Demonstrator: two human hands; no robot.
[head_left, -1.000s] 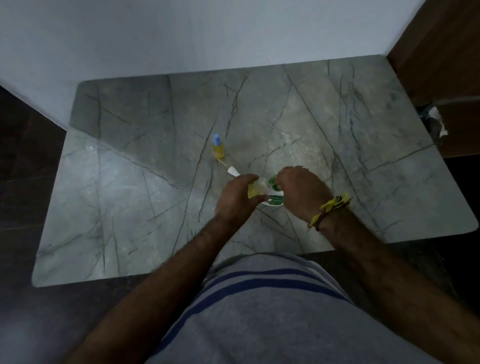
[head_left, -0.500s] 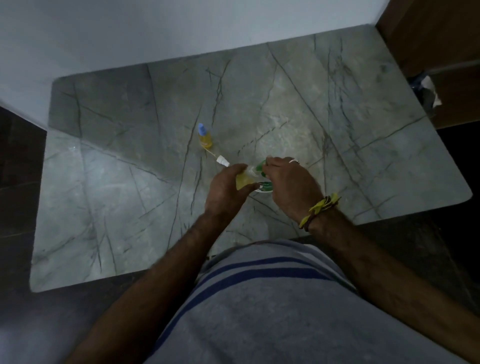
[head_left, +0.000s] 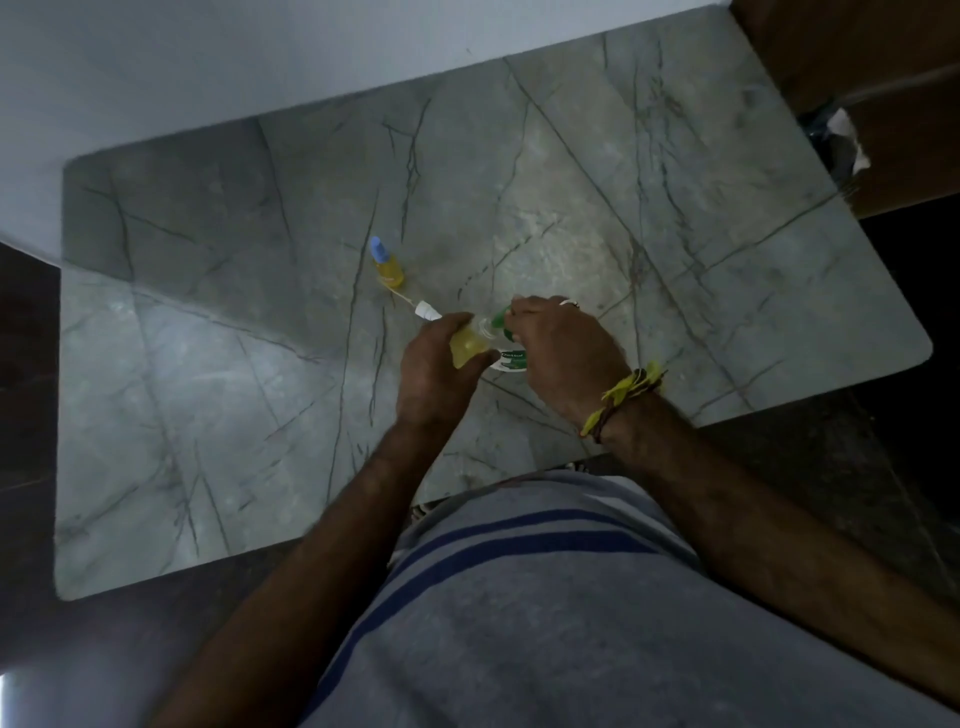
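Note:
My left hand (head_left: 434, 371) grips a small clear bottle (head_left: 470, 345) of yellow liquid, tilted with its open mouth toward the right. My right hand (head_left: 563, 353) holds a green-and-white labelled bottle (head_left: 511, 359), fingers curled over its green top; most of that bottle is hidden under the hand. The mouth of the small bottle sits right against the top of the labelled one. Both are just above the grey marble table (head_left: 727, 260).
A small yellow bottle with a blue cap (head_left: 387, 264) stands on the table behind my hands. A white pump part with a thin tube (head_left: 423, 310) lies between it and my left hand. A wall lies behind, dark wood at right.
The camera view has shifted, so the table sits lower left in frame. My hands stay together on the two bottles; the small bottle tips a little more toward the labelled one.

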